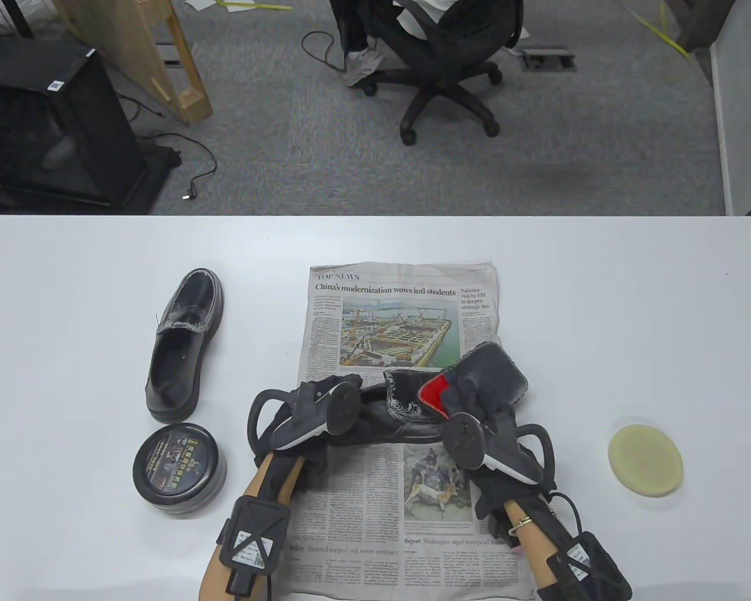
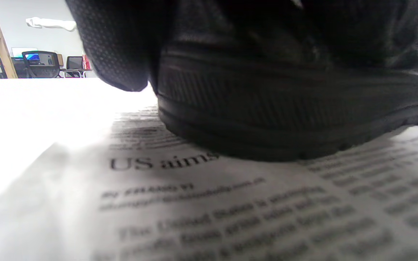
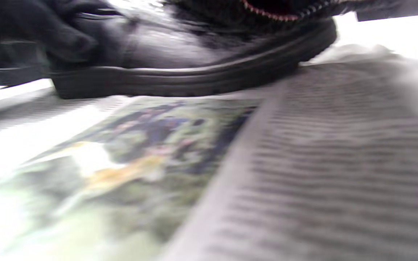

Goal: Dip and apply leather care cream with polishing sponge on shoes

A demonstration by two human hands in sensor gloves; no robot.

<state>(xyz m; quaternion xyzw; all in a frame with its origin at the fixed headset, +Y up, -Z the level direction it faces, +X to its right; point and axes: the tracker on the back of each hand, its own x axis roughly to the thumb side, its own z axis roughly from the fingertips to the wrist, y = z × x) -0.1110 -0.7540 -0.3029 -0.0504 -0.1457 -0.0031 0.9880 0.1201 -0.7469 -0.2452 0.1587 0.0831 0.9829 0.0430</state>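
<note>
Shoe cream tin (image 1: pixel 179 469) sits closed on the white table (image 1: pixel 69 282) at the near left, lid on, just in front of the heel of a black loafer (image 1: pixel 184 344) that points away from the camera. Moving right, the left hand (image 1: pixel 306 413) rests on one end of the second black loafer (image 1: pixel 394 407), which lies crosswise on the spread newspaper (image 1: pixel 400 313); from the left wrist view you only get its ribbed sole (image 2: pixel 285 119) pressed onto the print, so I can't tell how tight the grip is. Next, the right hand (image 1: pixel 482 432) holds a dark polishing pad with a red inner face (image 1: pixel 475 382) against that shoe's other end. Far right, well apart from everything, a round pale-yellow sponge (image 1: pixel 646 461) lies flat on the table, nobody touching it.
</note>
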